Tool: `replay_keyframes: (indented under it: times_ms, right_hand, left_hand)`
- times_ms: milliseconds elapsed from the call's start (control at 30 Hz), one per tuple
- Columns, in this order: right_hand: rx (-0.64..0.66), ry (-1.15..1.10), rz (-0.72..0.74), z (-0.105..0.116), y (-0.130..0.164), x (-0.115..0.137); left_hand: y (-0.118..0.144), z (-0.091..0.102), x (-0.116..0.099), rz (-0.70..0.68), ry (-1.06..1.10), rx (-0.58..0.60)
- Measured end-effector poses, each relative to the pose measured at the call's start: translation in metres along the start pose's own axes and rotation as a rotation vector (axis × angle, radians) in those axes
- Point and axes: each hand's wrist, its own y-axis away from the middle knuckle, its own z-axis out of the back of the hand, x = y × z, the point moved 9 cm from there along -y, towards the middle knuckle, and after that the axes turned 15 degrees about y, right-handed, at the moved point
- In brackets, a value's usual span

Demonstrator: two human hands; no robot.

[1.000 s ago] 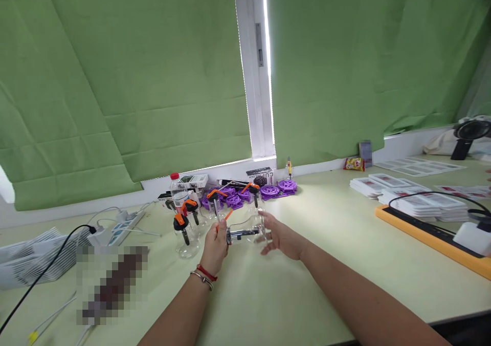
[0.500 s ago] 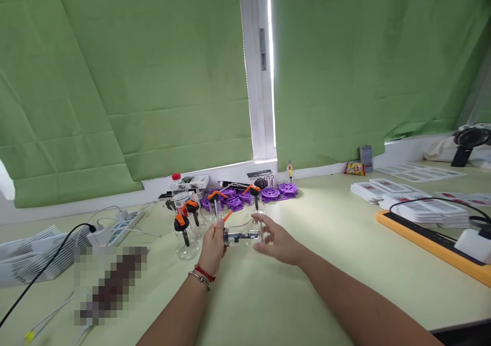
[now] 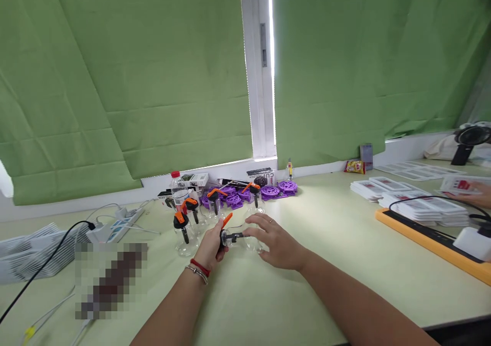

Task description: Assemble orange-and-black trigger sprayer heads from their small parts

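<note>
While my left grip [image 3: 212,244] is clasping the clear glass bottle [image 3: 235,237] at its black-capped end, with the orange lever [image 3: 227,219] sticking up past the thumb, my right grip [image 3: 274,241] is curving around the wide base, though I cannot tell whether it is closed on the glass. The bottle is lying sideways between both hands, above the desk [image 3: 245,295], and four similar bottles [image 3: 186,242] are standing upright beyond it, near the purple parts [image 3: 269,192].
</note>
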Motion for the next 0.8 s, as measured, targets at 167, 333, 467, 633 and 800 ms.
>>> replay_keyframes:
  times_ms: [167, 333, 467, 633, 800]
  right_hand:
    - [-0.044, 0.222, 0.127, 0.01, 0.001, 0.005]
    - [-0.14, 0.15, -0.127, 0.035, 0.012, -0.048]
    - [-0.355, 0.0, -0.584, 0.052, 0.043, -0.127]
    - [-0.458, -0.224, -1.17, 0.03, 0.104, -0.208]
    - [-0.211, -0.022, -1.317, 0.02, 0.127, -0.227]
  left_hand:
    - [0.0, 0.013, 0.002, 0.072, 0.107, -0.096]
    - [0.002, 0.019, -0.023, -0.216, 0.133, -0.156]
    - [0.001, 0.019, -0.025, -0.279, 0.11, -0.163]
    - [0.003, 0.009, -0.026, -0.317, 0.032, -0.106]
    - [0.004, -0.001, -0.025, -0.3, -0.065, -0.017]
